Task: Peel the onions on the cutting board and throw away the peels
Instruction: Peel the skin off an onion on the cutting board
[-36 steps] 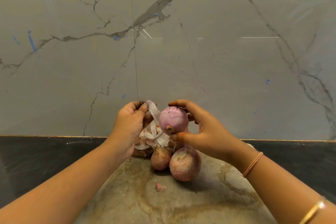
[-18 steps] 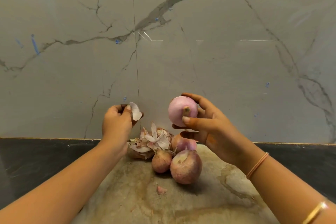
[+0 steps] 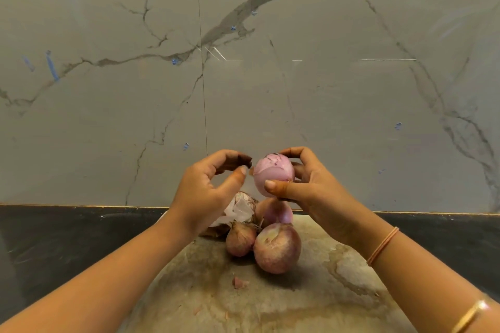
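My right hand [image 3: 311, 192] holds a mostly peeled pink onion [image 3: 273, 173] in the air above the cutting board [image 3: 270, 303]. My left hand [image 3: 208, 189] is just left of that onion, thumb and fingertips curled near its left side with a small scrap of skin at the tips; nothing else is in that hand. On the board lie unpeeled onions: a large one [image 3: 277, 247], a small one [image 3: 240, 242], and another pink one [image 3: 276, 212] behind. A heap of papery peels [image 3: 240, 209] sits behind my left hand, partly hidden.
A loose bit of peel [image 3: 239, 282] lies on the board in front of the onions. The board rests on a dark countertop [image 3: 67, 238]. A grey marbled wall [image 3: 243, 62] rises close behind the counter.
My left hand, which had pulled a strip of peel away to the left, no longer holds it and has come back to the onion. My right hand has turned the onion slightly.
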`<action>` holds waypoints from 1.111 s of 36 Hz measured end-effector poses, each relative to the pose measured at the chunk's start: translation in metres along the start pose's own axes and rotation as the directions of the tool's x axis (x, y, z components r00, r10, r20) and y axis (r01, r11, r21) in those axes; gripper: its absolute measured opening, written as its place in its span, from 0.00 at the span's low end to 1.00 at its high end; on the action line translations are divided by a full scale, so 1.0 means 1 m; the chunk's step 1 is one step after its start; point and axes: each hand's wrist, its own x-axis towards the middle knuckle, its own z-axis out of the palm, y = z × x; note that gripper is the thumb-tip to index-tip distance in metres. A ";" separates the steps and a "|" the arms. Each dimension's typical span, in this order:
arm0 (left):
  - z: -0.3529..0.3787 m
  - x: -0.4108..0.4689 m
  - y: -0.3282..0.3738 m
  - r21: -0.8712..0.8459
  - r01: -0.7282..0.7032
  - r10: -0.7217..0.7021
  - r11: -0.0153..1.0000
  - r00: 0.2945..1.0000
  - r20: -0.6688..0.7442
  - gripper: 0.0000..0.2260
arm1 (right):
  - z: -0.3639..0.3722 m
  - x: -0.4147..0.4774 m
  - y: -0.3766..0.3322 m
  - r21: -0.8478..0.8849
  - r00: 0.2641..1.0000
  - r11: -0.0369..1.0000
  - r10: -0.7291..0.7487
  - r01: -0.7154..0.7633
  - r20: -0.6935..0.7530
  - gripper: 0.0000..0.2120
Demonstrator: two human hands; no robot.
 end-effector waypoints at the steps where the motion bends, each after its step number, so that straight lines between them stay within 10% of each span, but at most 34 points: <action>1: 0.000 0.000 0.000 0.009 -0.026 0.026 1.000 1.000 0.007 0.08 | 0.000 0.000 0.000 -0.010 1.000 1.000 -0.007 0.007 -0.006 0.30; 21: -0.006 0.006 -0.014 0.214 0.046 -0.016 0.976 0.990 -0.140 0.10 | -0.002 0.001 -0.001 -0.007 0.995 0.998 -0.058 0.058 -0.081 0.29; 25: -0.004 0.004 -0.007 0.197 0.002 0.015 0.980 0.996 -0.083 0.01 | -0.002 0.000 0.001 -0.109 0.991 0.991 -0.089 0.079 -0.096 0.22; 40: -0.002 0.001 -0.001 0.350 -0.161 0.158 0.923 0.987 0.037 0.16 | 0.003 -0.004 0.001 -0.705 0.942 0.658 -0.334 0.262 0.039 0.30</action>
